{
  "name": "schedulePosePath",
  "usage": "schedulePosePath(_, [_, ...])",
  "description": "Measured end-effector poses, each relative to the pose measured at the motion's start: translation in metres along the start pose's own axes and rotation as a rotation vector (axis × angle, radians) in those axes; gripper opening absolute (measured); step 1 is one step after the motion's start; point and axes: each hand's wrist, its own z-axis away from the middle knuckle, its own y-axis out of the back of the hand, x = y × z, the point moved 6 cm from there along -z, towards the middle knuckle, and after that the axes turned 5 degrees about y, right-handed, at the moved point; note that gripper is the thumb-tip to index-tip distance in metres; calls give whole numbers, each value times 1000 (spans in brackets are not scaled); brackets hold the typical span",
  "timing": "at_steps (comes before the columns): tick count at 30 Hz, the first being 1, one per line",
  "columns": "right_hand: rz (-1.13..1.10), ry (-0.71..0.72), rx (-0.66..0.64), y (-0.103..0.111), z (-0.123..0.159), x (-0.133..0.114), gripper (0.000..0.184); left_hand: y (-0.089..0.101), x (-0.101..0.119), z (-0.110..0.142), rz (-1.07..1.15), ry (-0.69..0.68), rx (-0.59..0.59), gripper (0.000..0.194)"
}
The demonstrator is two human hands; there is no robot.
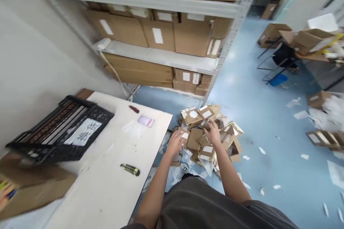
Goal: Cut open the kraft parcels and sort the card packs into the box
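Observation:
Both of my hands reach down over a heap of torn and flattened cardboard boxes (195, 139) on the floor beside the table. My left hand (175, 144) is at the heap's left side, fingers apart, with nothing visible in it. Over the middle of the heap is my right hand (213, 134), its fingers loosely bent and spread, also holding nothing that I can see. Whether either hand touches the cardboard is unclear. White labels and bits of plastic wrap show among the boxes.
On the white table (107, 182) lie a yellow-black box cutter (130, 169), a red cutter (133, 109) and a black crate (61, 128). Another person's hand (5, 195) is by a carton (40, 189). Shelves (161, 53) hold boxes; paper scraps litter the blue floor (258, 114).

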Motion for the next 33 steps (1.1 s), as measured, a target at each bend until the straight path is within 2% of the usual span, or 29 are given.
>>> schedulePosePath(3, [-60, 187, -82, -37, -25, -67, 44, 31, -45, 53, 0, 152, 116, 51])
schedulePosePath(7, [-138, 448, -223, -87, -37, -170, 45, 79, -84, 138, -51, 349, 302, 46])
schedulePosePath(10, [-193, 612, -307, -118, -19, -253, 46, 108, -102, 213, -81, 485, 435, 45])
schedulePosePath(13, [-252, 776, -387, -142, 28, -336, 46, 124, -111, 298, -93, 592, 559, 44])
schedulePosePath(17, [-324, 997, -477, -167, 128, -438, 46, 130, -113, 432, -94, 740, 723, 46])
schedulePosePath(22, [-400, 1266, -622, -191, 288, -553, 45, 115, -101, 622, -60, 973, 913, 49])
schedulePosePath(26, [-462, 1473, -759, -199, 430, -633, 47, 85, -74, 774, -39, 1209, 1056, 49])
schedulePosePath(29, [-487, 1645, -888, -194, 540, -682, 49, 56, -39, 881, -54, 1385, 1188, 47])
schedulePosePath(31, [-502, 1773, -969, -187, 612, -707, 50, 32, -10, 944, -71, 1529, 1286, 46])
schedulePosePath(33, [-519, 1899, -1041, -178, 678, -727, 51, 5, 20, 997, -73, 1674, 1379, 46])
